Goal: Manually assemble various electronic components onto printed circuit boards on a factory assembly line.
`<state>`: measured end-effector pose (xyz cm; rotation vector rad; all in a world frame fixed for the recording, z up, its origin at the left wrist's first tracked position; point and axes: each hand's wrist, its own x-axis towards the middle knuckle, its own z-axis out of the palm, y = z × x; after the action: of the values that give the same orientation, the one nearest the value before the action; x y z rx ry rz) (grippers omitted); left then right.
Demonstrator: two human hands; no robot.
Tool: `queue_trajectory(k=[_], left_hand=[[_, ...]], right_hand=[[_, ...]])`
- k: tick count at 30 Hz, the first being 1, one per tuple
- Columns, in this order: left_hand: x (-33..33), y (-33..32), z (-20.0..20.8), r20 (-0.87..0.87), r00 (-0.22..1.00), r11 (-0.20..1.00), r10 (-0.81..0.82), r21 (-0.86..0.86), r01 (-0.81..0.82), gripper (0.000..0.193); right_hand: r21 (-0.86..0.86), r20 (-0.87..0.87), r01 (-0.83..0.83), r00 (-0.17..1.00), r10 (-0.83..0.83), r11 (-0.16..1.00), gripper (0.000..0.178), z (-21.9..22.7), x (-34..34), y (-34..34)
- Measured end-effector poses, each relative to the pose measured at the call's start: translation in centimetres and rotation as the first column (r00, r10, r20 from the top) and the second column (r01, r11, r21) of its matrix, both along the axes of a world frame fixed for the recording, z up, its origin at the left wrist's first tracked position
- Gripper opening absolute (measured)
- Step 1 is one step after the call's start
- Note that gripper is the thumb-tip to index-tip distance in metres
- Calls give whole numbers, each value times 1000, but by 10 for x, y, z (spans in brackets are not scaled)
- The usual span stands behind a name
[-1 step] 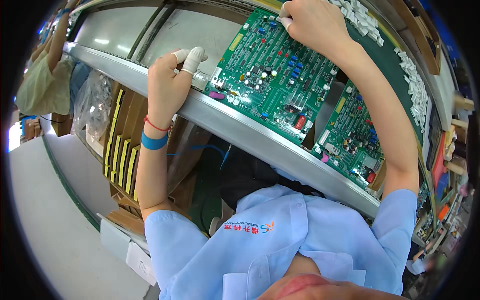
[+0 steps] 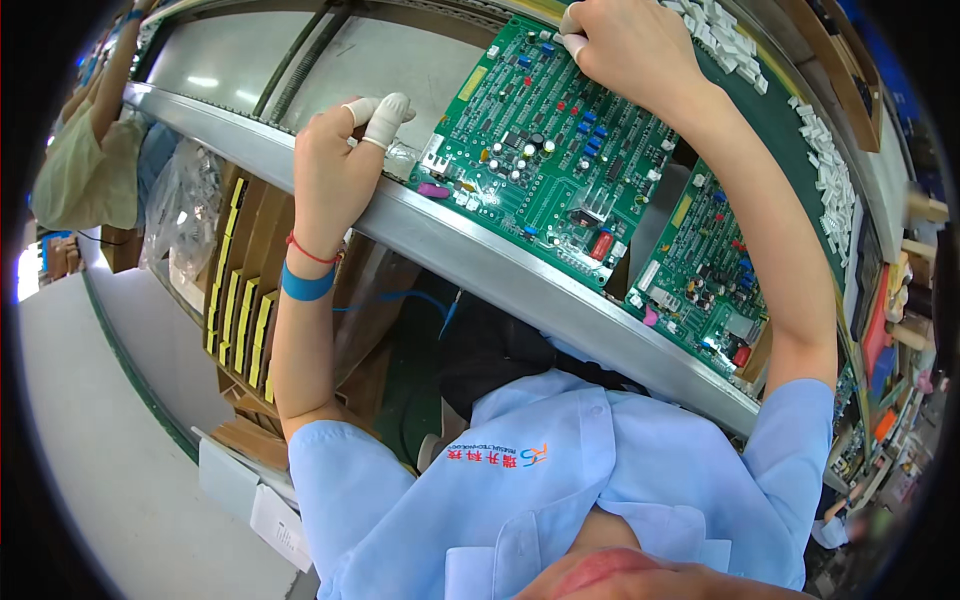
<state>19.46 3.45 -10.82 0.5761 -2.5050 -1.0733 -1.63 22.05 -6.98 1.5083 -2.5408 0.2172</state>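
A large green circuit board (image 2: 560, 160) lies across the metal rail, crowded with small components. My right hand (image 2: 635, 50) is at its far edge, thumb and finger in white finger cots pinched together beside a small white connector; whatever is between the tips is hidden. My left hand (image 2: 342, 165) is closed above the rail, left of the board, with white cots on thumb and finger. What it holds, if anything, cannot be made out. A blue wrist strap (image 2: 307, 283) circles my left wrist. Partly under my right forearm lies a second green board (image 2: 700, 270).
The silver rail (image 2: 480, 240) runs between my body and the boards. Many small white parts (image 2: 825, 170) lie along the green surface at right. Boxes with yellow edges (image 2: 240, 310) stand below the rail at left, near a clear plastic bag (image 2: 188, 210). Another person's arm (image 2: 115, 75) shows at far left.
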Motion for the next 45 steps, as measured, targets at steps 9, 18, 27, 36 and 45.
queue_trajectory(k=[9, 18, 27, 36, 45], left_hand=[[-2, 3, -1, 63, 989, 979, -132, -145, 140, 28], [0, 20, 5, 111, 965, 941, -236, -220, 256, 29], [-15, 7, 20, 275, 928, 935, -253, -177, 307, 38], [-28, 11, 46, 428, 823, 852, -373, -192, 486, 33], [-76, 15, 109, 138, 954, 937, -265, -199, 289, 34]], right_hand=[[67, -35, 50, 998, -48, 997, 18, -4, 1, 15], [-187, 140, 687, 726, -673, 702, 24, 36, -33, 264], [-111, 246, 792, 607, -756, 600, 49, -3, -26, 491], [-113, -85, 673, 726, -682, 731, 36, -24, -58, 437], [-173, -60, 592, 791, -609, 787, 25, -16, -67, 446]])
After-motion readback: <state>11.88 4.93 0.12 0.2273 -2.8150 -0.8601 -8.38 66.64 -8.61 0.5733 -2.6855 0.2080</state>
